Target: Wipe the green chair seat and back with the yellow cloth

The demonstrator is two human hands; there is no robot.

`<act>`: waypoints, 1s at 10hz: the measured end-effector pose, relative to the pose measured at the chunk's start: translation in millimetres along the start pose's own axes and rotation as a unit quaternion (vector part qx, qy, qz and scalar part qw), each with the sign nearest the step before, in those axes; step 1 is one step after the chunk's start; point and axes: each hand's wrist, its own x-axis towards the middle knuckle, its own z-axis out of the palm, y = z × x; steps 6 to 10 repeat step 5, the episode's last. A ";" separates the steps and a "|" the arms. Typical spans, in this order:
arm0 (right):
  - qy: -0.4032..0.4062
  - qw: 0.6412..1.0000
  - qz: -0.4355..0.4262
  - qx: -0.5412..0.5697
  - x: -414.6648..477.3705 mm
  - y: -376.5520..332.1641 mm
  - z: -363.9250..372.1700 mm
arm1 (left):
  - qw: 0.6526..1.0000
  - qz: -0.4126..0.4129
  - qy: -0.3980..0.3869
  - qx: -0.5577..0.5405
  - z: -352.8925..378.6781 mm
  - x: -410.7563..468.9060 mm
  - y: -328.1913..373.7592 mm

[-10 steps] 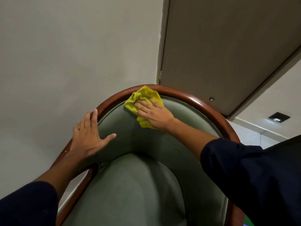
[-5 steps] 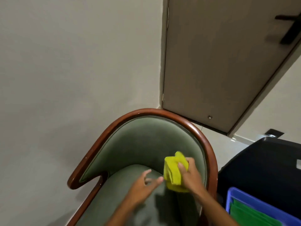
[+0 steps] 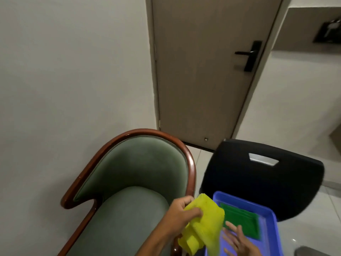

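Now, line by line:

Yellow cloth: the yellow cloth (image 3: 204, 225) is bunched and folded, held in the air over the right edge of the chair and the near corner of a blue tray, with loose folds hanging toward the bottom of the view.
Left hand: the left hand (image 3: 181, 217) grips the cloth's upper left part, fingers curled over the fabric and thumb pressed on top.
Right hand: the right hand (image 3: 238, 241) lies just beside the cloth's lower right edge, fingers spread and flat above the tray; whether it touches the cloth cannot be told.
Green chair: the green chair (image 3: 129, 182) stands against the wall (image 3: 73, 71), its padded seat and curved back bare, bordered by a glossy brown wooden frame (image 3: 191, 169).
Blue tray: the blue tray (image 3: 267, 226) sits just right of the chair and holds a flat green pad (image 3: 241, 220).
Black chair: a black chair (image 3: 258, 178) carries the tray.
Door: a closed door (image 3: 203, 71) with a dark handle (image 3: 249, 54) stands behind both chairs.
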 end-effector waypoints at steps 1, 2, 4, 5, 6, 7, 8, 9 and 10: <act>-0.131 0.956 0.033 0.260 -35.6 13.7 -63.9 | 0.999 -0.041 -0.001 -0.017 45.6 3.5 -11.7; -0.092 0.959 0.136 0.232 -45.2 34.7 -96.1 | 0.996 -0.087 0.002 -0.007 80.1 7.6 -36.8; 0.089 0.974 0.210 0.011 2.4 79.0 -165.5 | 0.972 -0.203 0.006 0.121 157.0 30.3 -126.9; 0.122 0.966 0.215 -0.076 15.1 87.2 -179.8 | 0.952 -0.240 0.010 0.190 171.8 26.4 -149.3; 0.122 0.966 0.215 -0.076 15.1 87.2 -179.8 | 0.952 -0.240 0.010 0.190 171.8 26.4 -149.3; 0.122 0.966 0.215 -0.076 15.1 87.2 -179.8 | 0.952 -0.240 0.010 0.190 171.8 26.4 -149.3; 0.122 0.966 0.215 -0.076 15.1 87.2 -179.8 | 0.952 -0.240 0.010 0.190 171.8 26.4 -149.3; 0.122 0.966 0.215 -0.076 15.1 87.2 -179.8 | 0.952 -0.240 0.010 0.190 171.8 26.4 -149.3; 0.122 0.966 0.215 -0.076 15.1 87.2 -179.8 | 0.952 -0.240 0.010 0.190 171.8 26.4 -149.3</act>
